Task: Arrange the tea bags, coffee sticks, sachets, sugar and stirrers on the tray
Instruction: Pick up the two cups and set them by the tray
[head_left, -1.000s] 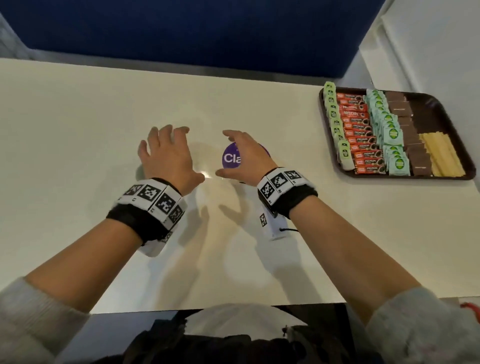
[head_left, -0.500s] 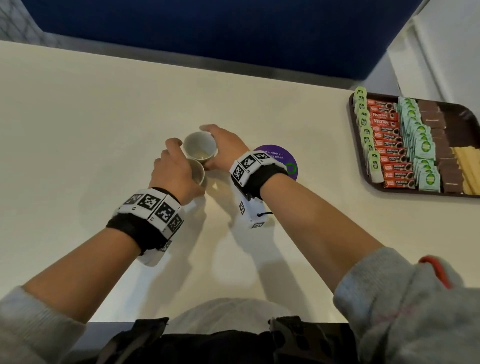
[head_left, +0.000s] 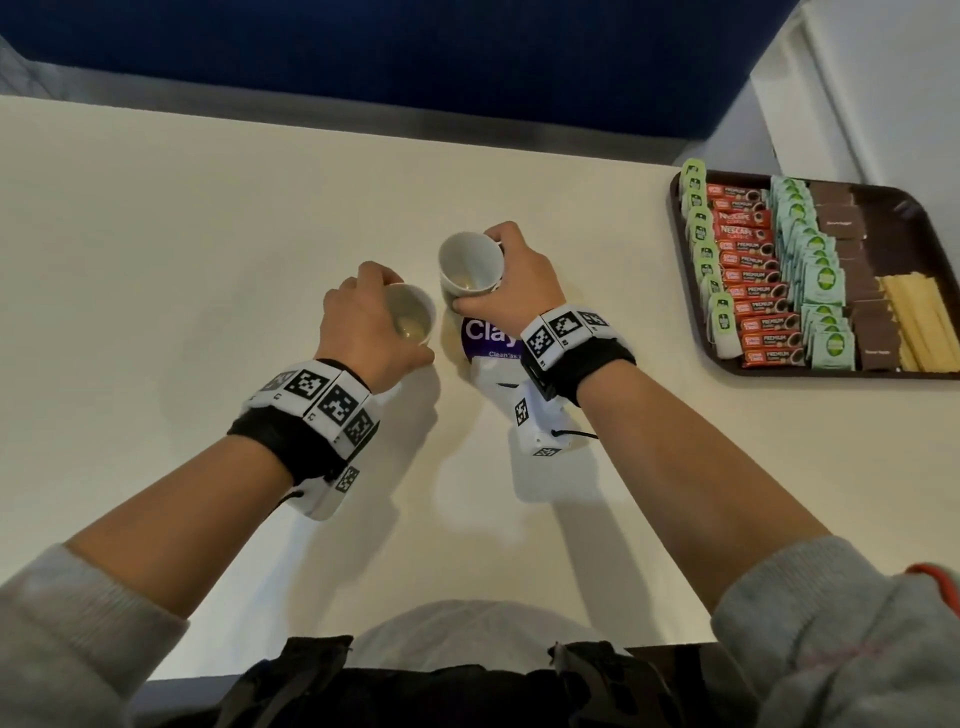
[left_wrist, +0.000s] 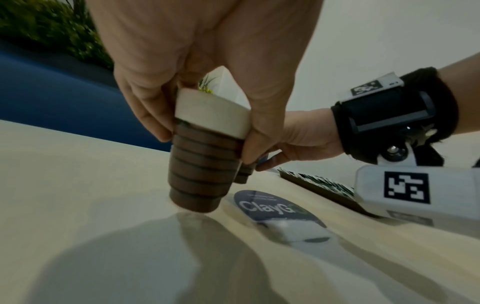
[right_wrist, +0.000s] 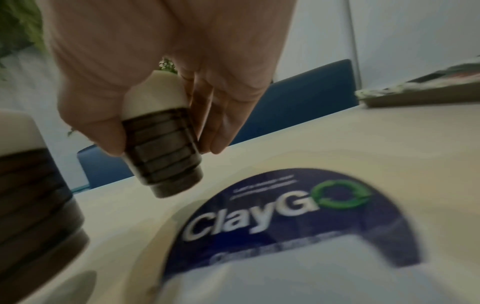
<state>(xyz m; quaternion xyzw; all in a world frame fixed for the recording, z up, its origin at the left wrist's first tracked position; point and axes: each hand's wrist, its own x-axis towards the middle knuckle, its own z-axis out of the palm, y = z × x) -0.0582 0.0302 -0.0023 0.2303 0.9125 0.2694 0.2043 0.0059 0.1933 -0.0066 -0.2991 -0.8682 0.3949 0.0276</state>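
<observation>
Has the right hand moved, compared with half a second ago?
Yes. The right hand now grips its cup beyond the purple ClayGo sticker, which it partly hides; before, it was left of the fully visible sticker.

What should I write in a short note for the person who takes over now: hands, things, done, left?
Left hand grips one ribbed cup, lifted just off the table. Right hand grips the second cup, tilted in the air above the purple sticker. Tray at far right holds rows of tea bags, coffee sticks, sachets, brown packets and stirrers. Arranging looks done; only the cups remain to be placed.
</observation>
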